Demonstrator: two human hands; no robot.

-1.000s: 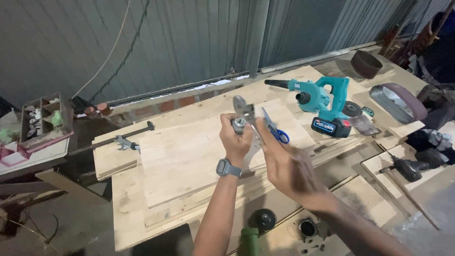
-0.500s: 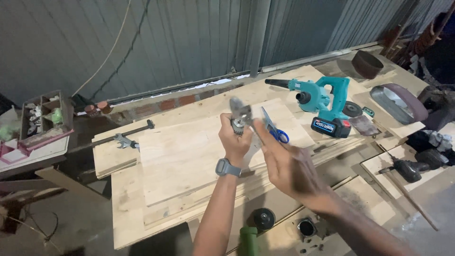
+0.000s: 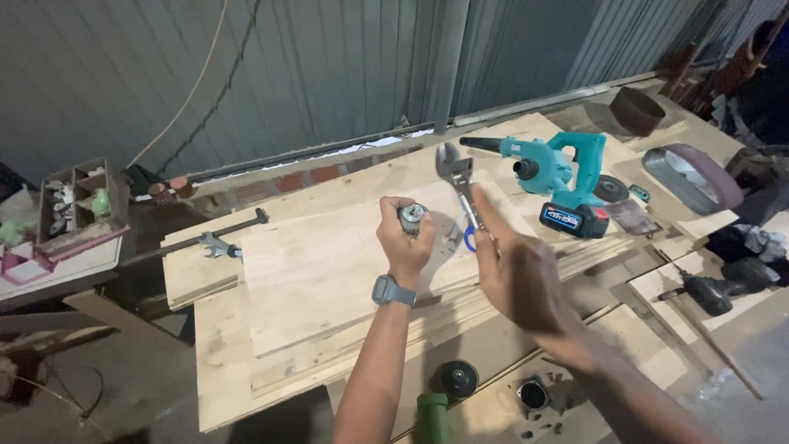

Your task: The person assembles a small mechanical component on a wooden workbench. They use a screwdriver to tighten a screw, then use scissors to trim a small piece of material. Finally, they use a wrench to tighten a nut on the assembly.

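while left hand [image 3: 405, 242] grips chuck [image 3: 411, 218], right hand [image 3: 518, 275] wrench [image 3: 457, 177]

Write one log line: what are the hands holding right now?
left hand: grips metal part | right hand: holds wrench, jaw end up | below: planks | nearby: teal blower

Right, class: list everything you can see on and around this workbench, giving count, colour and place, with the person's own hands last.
Wooden boards: several, pale, stacked on the bench.
Blower: one, teal and black, bench back right.
Bar clamp: one, dark metal, left board edge.
Compartment tray: one, pink-rimmed, far left.
Drill: one, black, right.
Adjustable wrench: one, grey, held upright.
Small metal part: one, grey, in the fist.
Left hand: closed around the metal part, watch on wrist.
Right hand: holds the wrench.
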